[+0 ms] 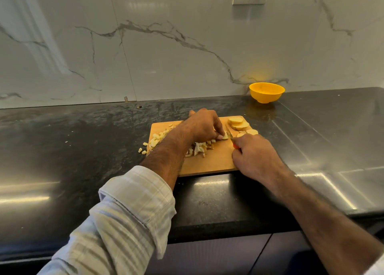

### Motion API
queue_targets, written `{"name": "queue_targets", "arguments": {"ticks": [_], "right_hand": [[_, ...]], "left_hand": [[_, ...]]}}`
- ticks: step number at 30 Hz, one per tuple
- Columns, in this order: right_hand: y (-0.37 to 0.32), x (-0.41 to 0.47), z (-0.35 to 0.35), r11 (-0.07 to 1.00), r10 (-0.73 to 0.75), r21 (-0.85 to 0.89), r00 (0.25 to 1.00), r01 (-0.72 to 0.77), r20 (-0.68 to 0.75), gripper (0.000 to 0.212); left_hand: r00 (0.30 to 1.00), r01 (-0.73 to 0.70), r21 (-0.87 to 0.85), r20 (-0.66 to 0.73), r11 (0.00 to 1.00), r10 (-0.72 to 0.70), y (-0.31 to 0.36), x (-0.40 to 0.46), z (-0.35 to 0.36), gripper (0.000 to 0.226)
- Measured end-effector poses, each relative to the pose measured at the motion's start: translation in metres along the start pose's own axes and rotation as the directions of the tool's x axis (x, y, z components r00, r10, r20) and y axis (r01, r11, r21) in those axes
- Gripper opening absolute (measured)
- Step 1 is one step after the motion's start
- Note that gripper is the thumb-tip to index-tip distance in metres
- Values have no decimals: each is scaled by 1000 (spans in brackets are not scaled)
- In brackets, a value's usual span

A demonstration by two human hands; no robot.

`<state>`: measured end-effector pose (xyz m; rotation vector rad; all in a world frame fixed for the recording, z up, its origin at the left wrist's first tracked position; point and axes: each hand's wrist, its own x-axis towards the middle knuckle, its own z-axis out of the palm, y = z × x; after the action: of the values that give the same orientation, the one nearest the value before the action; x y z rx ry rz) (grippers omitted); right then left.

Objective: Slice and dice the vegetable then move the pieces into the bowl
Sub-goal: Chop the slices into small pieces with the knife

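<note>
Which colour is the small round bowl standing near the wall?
The small round plastic bowl is bright yellow, seen best in the head view.

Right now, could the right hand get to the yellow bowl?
Probably yes: nothing stands between the right hand and the yellow bowl, but it grips the knife, so it isn't free.

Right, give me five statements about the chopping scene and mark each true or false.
1. The right hand holds a knife. True.
2. The yellow bowl sits on the cutting board. False: it stands on the counter, behind the board.
3. Whole round slices lie at the board's far right. True.
4. All diced pieces are on the board. False: a few lie on the counter.
5. The left hand rests idle. False: it pinches a piece by the blade.
</note>
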<state>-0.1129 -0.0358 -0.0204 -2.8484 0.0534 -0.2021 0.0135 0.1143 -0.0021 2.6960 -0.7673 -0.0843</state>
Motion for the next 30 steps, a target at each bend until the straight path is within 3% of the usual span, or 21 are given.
{"name": "queue_targets", "arguments": {"ticks": [6,9,17,22,30], "right_hand": [[-8,-7,7,1000,-14,-12,999,14,30,19],[-14,-4,3,999,1,-41,998,2,66,7],[-26,13,-6,999,43,1,994,-44,96,12],[-13,-2,5,999,18,40,1000,-17,-25,29],[-33,-4,-5,999,28,-32,991,-24,132,14]], "left_hand": [[999,-40,44,-11,998,40,-1,4,2,12],[999,-39,-31,-8,999,39,-1,5,2,12],[999,-41,-115,-8,993,40,0,-2,-2,13],[999,-25,-110,-41,994,20,-11,-2,-3,11],[999,-47,-75,-31,996,45,-9,-2,-3,10]]}}
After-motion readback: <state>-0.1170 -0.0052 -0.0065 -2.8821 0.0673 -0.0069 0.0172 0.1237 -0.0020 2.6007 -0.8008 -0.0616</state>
